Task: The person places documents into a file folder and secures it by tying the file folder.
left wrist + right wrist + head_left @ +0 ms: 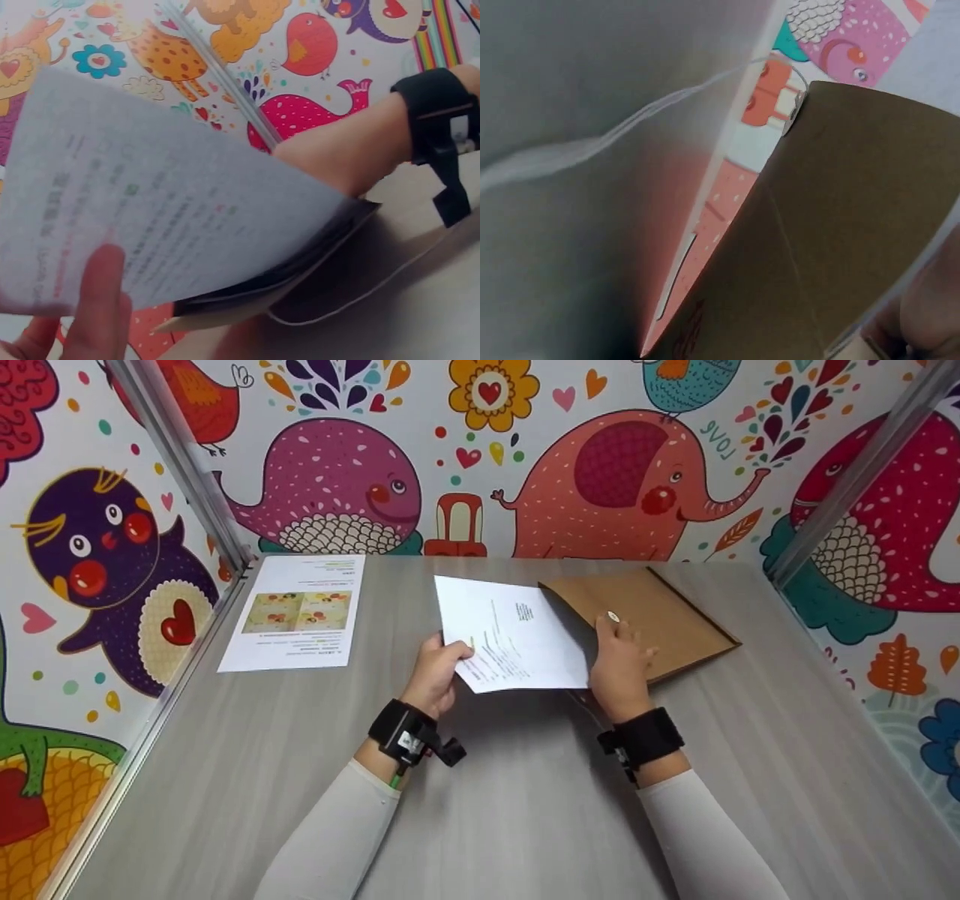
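In the head view my left hand [433, 675] pinches a white printed sheet [517, 637] at its near left corner, thumb on top. The sheet is tilted, and its right edge meets the open side of a brown paper document envelope [675, 615]. My right hand [621, 667] holds that envelope near its opening, beside a small round white button [613, 616]. A white string [352, 307] hangs from the envelope in the left wrist view. How far the sheet reaches inside is hidden. In the right wrist view, fingers [930, 307] lie at the brown envelope's edge.
Another printed page [289, 649] with colour pictures lies flat on the grey table [480, 825] at the far left. Walls with cartoon animals [600, 487] enclose the back and sides, with metal posts [176, 457] at the corners.
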A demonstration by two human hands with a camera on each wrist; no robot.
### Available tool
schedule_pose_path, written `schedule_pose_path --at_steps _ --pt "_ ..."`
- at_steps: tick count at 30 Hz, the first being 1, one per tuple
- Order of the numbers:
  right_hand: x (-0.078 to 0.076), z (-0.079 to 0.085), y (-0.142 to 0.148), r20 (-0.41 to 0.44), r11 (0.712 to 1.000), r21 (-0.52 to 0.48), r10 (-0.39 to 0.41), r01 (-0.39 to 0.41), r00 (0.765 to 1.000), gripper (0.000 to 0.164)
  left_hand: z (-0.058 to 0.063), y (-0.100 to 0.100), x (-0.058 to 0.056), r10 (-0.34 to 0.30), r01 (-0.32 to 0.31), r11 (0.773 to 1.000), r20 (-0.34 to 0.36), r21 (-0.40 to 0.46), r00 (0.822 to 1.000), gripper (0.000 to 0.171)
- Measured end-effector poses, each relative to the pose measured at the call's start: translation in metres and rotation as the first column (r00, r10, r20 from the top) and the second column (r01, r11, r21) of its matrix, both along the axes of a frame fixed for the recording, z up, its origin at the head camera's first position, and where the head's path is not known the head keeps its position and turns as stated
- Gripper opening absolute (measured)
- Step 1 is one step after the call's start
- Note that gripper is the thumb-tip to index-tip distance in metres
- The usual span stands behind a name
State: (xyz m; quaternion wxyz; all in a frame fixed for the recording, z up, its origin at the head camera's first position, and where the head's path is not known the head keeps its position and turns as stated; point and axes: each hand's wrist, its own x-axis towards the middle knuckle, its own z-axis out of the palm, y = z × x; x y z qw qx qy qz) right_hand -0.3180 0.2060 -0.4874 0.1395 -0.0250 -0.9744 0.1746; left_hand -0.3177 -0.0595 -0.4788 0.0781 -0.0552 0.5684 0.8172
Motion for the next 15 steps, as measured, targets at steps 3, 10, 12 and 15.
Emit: schedule_pose_path --at_steps 3,10,12,15 --pt "0.005 0.005 -0.008 -0.002 1.0 0.0 0.025 -0.025 1.0 0.062 -0.003 0.011 0.004 0.008 -0.008 1.0 0.001 0.003 1.0 0.045" --pt "0.015 0.014 -0.026 -0.036 0.996 -0.008 0.09 -0.09 0.995 0.061 -0.007 0.046 0.011 0.047 -0.047 0.999 -0.022 0.015 0.999 0.049" --pt "0.017 0.015 -0.029 -0.034 0.995 0.0 0.102 -0.102 0.994 0.061 -0.009 0.06 0.011 0.064 -0.064 0.998 -0.048 0.001 0.997 0.052" --pt "0.022 0.017 -0.034 -0.017 0.993 0.018 0.116 -0.115 0.993 0.062 -0.015 0.081 0.009 0.087 -0.091 0.995 -0.086 -0.047 0.993 0.054"
